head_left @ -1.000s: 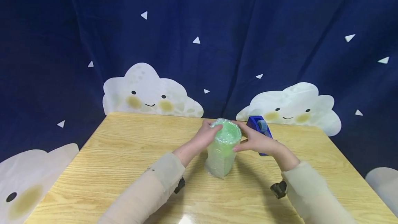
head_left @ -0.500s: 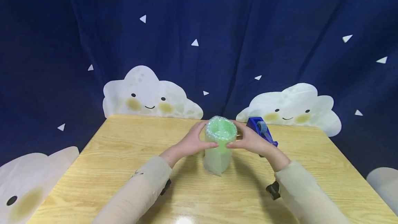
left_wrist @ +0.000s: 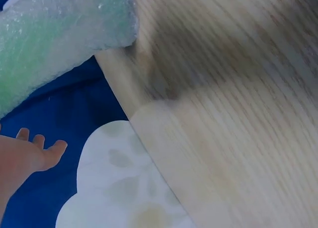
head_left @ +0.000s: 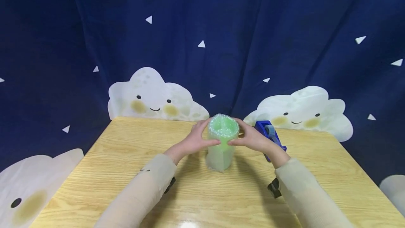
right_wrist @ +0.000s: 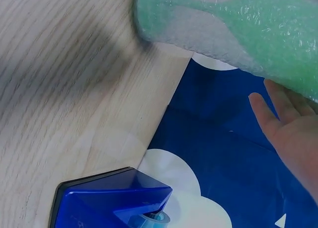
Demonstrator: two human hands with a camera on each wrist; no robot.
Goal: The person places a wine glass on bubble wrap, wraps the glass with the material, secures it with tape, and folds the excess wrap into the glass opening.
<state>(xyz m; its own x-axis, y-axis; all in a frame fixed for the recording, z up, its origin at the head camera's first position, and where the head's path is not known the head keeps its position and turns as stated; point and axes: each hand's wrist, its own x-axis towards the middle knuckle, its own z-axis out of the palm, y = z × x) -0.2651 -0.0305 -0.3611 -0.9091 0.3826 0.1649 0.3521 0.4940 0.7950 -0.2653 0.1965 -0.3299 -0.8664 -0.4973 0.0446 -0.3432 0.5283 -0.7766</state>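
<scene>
An upright green cylinder wrapped in clear bubble wrap (head_left: 222, 154) stands on the table, its open-looking top ringed by the film's rim. My left hand (head_left: 193, 140) grips its upper left side, thumb across the front and fingers reaching behind. From the other side my right hand (head_left: 254, 139) holds it in the same way, the two thumbs nearly meeting at the front. Fingertips behind the cylinder are hidden in the head view. In the left wrist view, part of the left hand (left_wrist: 30, 156) shows below the wrap; the right wrist view has the right hand's fingers (right_wrist: 283, 109) at its underside.
A blue tape dispenser (head_left: 270, 137) with a roll of clear tape stands just behind my right forearm. The wooden table (head_left: 136, 143) ends at the back against a dark blue curtain (head_left: 177, 27) printed with clouds.
My left thumb has come out of the cylinder's top rim and moved to the outer front. Both hands now hold it evenly, and it has shifted slightly left and back.
</scene>
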